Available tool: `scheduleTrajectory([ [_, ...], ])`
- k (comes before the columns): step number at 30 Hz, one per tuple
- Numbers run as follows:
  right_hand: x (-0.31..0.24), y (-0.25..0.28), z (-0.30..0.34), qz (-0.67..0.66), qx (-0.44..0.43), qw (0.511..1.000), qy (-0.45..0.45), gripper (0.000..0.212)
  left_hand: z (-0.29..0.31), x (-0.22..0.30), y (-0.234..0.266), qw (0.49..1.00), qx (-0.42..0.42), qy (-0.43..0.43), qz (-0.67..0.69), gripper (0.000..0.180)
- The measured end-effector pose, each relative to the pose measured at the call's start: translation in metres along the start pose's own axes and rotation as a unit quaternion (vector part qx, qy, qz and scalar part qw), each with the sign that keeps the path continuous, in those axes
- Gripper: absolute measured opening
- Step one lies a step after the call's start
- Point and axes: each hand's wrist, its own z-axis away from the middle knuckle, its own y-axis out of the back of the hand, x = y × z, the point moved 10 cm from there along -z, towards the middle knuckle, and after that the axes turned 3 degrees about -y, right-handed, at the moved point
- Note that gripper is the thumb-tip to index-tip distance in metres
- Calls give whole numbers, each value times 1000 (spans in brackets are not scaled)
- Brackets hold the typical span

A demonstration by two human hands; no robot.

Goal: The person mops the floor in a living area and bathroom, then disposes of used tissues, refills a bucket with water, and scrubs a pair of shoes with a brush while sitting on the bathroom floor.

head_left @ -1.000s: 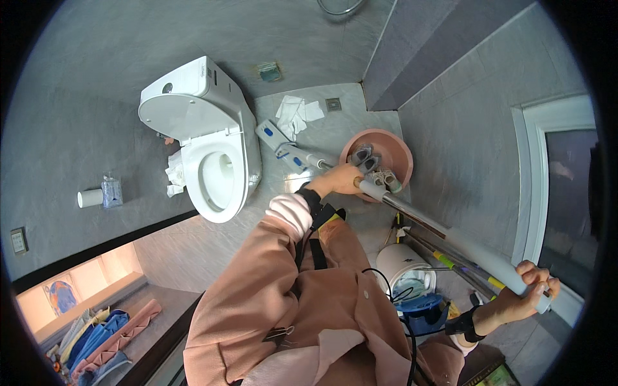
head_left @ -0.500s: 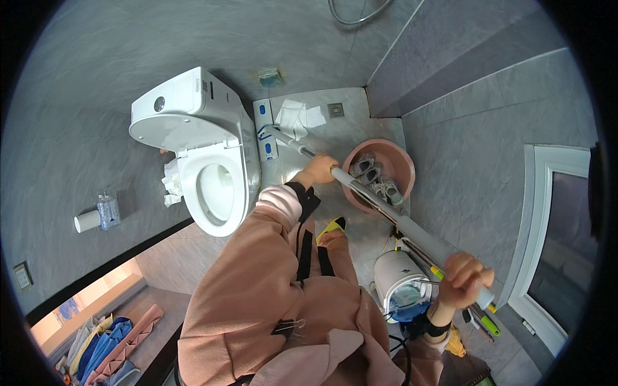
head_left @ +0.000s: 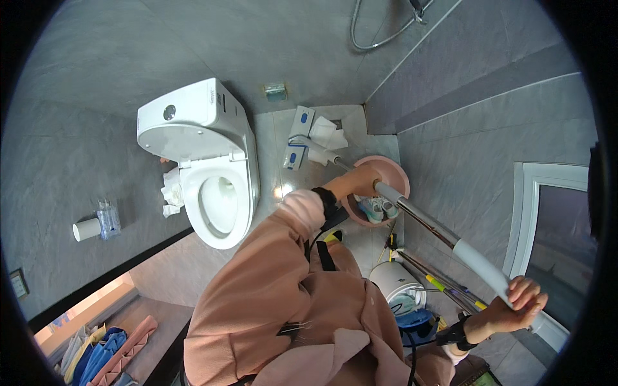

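Both of my hands hold a long flat mop (head_left: 428, 224) with a grey and silver handle slanting across the floor. My left hand (head_left: 357, 183) is closed round the lower part of the handle, above the pink basin. At the top end, my right hand (head_left: 515, 305) has its fingers curled round the pale grey grip. The white mop head (head_left: 300, 136) with blue clips lies on the tiles at the far end. White paper sheets (head_left: 327, 134) lie beside the head, on its right.
A white toilet (head_left: 252, 170) with raised lid stands left. The pink basin (head_left: 400, 174) holds shoes. Near my right forearm are a white bucket (head_left: 386, 275), a blue container (head_left: 418, 321) and several poles (head_left: 444, 283). A white-framed window (head_left: 520, 219) is at right.
My hands have moved right with the mop. Its head has swung from beside the toilet base toward the paper sheets and tilted. The view has shifted slightly.
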Motion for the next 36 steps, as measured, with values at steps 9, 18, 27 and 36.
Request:
scheduleTrajectory([
  [9,34,-242,-78,-7,-219,975,46,47,99,-76,206,965,224,133,29,37],
  [18,129,-332,-63,-28,-300,946,-121,46,268,-217,386,830,507,232,9,66],
  [27,360,-297,-16,41,-316,913,-253,37,319,-255,402,727,620,273,112,77],
  [36,614,-202,113,227,-288,838,-404,33,306,-220,276,677,688,260,-24,68],
])
